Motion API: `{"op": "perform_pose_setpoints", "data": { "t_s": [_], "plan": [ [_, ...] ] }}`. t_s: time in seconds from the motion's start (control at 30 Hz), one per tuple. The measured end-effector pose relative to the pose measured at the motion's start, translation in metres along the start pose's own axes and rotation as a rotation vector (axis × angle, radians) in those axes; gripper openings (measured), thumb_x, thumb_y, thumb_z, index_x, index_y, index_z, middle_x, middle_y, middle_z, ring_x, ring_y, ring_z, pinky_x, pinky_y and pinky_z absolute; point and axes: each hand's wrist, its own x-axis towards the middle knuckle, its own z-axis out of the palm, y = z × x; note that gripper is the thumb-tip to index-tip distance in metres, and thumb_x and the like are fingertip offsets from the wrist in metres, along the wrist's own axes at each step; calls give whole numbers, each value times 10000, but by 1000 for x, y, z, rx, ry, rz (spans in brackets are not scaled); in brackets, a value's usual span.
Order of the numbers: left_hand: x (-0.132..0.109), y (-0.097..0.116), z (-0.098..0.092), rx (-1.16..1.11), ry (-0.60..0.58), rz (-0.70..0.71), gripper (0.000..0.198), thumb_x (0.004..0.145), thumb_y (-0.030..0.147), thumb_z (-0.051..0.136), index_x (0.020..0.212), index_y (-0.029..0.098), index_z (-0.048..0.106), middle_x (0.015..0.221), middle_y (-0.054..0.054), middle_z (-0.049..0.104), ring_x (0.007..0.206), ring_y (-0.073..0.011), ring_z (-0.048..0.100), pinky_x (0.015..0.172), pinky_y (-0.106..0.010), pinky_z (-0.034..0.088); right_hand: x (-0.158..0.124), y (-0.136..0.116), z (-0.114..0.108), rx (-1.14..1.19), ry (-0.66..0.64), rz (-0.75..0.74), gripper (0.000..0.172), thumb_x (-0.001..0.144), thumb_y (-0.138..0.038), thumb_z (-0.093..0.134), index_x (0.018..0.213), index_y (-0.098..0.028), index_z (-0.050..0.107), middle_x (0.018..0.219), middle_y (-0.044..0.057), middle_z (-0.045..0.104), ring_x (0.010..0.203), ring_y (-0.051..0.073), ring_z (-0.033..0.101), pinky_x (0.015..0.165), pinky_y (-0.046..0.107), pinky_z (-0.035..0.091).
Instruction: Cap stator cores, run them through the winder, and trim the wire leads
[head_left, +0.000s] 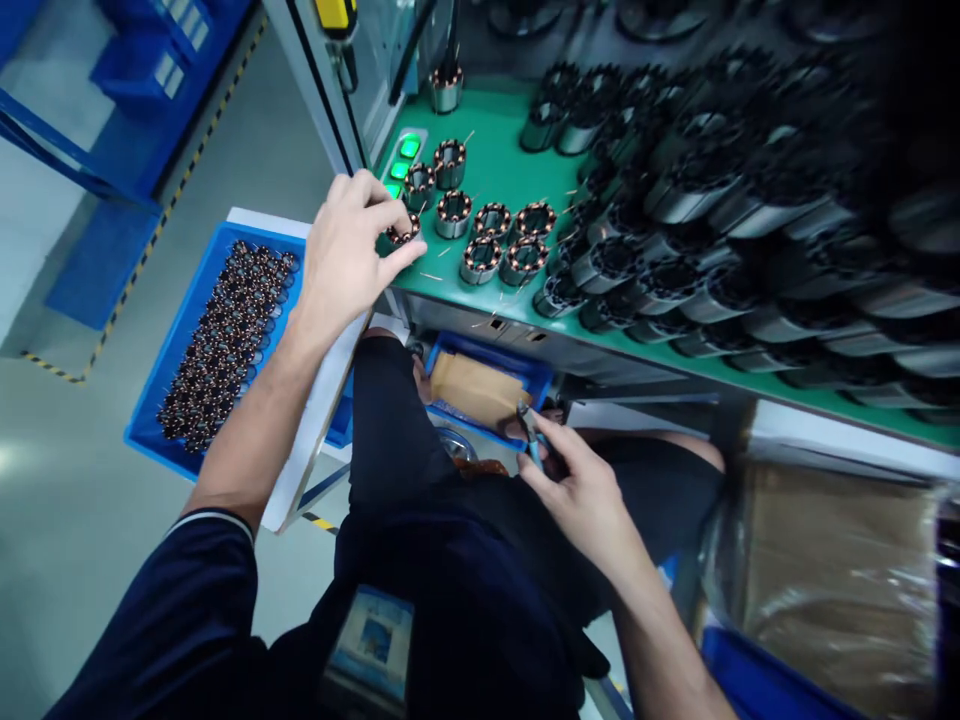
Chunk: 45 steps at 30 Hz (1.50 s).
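Note:
My left hand [349, 250] reaches to the near left corner of the green bench [502, 150], its fingers pinched round a small copper-wound stator [403, 233]. Several more wound stators [480, 225] stand in a loose cluster just right of it. My right hand [574, 480] rests low over my lap, closed on a small cutting tool [529, 430] whose tip points up. A blue tray [161, 400] packed with several wound stators [225, 340] sits on a white stand to my left.
A big pile of dark stator cores [712, 200] covers the right half of the bench. Lit green buttons [405, 150] sit at the bench's left edge. A small blue bin [487, 385] hangs under the bench. A bagged brown box [840, 570] stands at right.

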Motion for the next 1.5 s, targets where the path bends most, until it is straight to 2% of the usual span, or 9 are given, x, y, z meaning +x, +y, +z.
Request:
{"op": "perform_pose_setpoints", "data": {
  "t_s": [0.1, 0.27, 0.5, 0.6, 0.7, 0.8, 0.9, 1.13, 1.5],
  "plan": [
    [21, -21, 15, 57, -14, -27, 382, 915, 575, 1019, 1071, 303, 801, 1285, -135, 733, 1253, -382, 592, 1053, -656, 569, 0, -3, 3, 6, -31, 5, 619, 1066, -418, 734, 1632, -184, 821, 948, 21, 639, 819, 194, 663, 843, 360, 617],
    [35, -5, 32, -24, 80, 105, 585, 819, 560, 1063, 1298, 340, 809, 1583, -137, 712, 1450, -461, 572, 1200, -723, 542, -4, 4, 3, -3, -34, 29, 609, 1057, -433, 733, 1604, -186, 832, 951, 22, 646, 835, 204, 689, 845, 367, 626],
    [61, -8, 44, -130, 119, 242, 220, 845, 517, 1013, 903, 396, 839, 1582, -69, 776, 1660, -506, 545, 1379, -891, 371, -11, 11, 3, -27, -61, 38, 587, 1112, -425, 690, 1645, -204, 797, 1186, 123, 837, 961, 257, 792, 913, 432, 694],
    [43, 22, 20, -250, 291, 180, 278, 924, 565, 986, 993, 352, 822, 1459, -81, 804, 1573, -413, 651, 1287, -718, 581, -12, 10, 4, 23, -3, 7, 571, 1165, -432, 677, 1697, -244, 761, 1464, 160, 863, 1255, 310, 854, 1121, 507, 711],
    [0, 82, -6, -448, 298, 207, 259, 1021, 513, 918, 1059, 292, 788, 1096, -64, 811, 1042, -266, 810, 788, -436, 702, -14, -1, 1, 82, 83, -41, 549, 1200, -420, 684, 1726, -275, 737, 1588, 139, 834, 1437, 311, 823, 1250, 517, 670],
    [-47, 140, -11, -524, 150, 265, 179, 985, 362, 930, 1030, 272, 782, 1170, -66, 859, 999, -233, 839, 752, -384, 717, -18, -24, -6, 122, 115, -91, 555, 1203, -403, 708, 1749, -310, 719, 1551, 114, 842, 1338, 283, 837, 1185, 470, 688],
    [-80, 172, 4, -524, 160, 220, 218, 1033, 369, 928, 968, 263, 749, 1152, -50, 873, 946, -197, 849, 779, -358, 734, -20, -46, -13, 143, 116, -125, 579, 1188, -385, 721, 1765, -338, 706, 1467, 99, 843, 1134, 253, 812, 1050, 437, 701],
    [-109, 178, 34, -394, 106, 84, 462, 1066, 703, 902, 918, 290, 758, 1141, -33, 866, 958, -222, 855, 791, -392, 712, -25, -54, -15, 200, 101, -162, 604, 1184, -312, 689, 1787, -351, 680, 1433, 85, 834, 1110, 254, 781, 1032, 449, 661],
    [-106, 183, 40, -371, 222, 245, 430, 1049, 637, 956, 956, 272, 747, 1108, -21, 887, 845, -196, 847, 657, -370, 638, -27, -55, -18, 185, 142, -187, 634, 1130, -206, 683, 1750, -331, 719, 1604, 78, 835, 1302, 281, 855, 1169, 495, 701]
  ]
}}
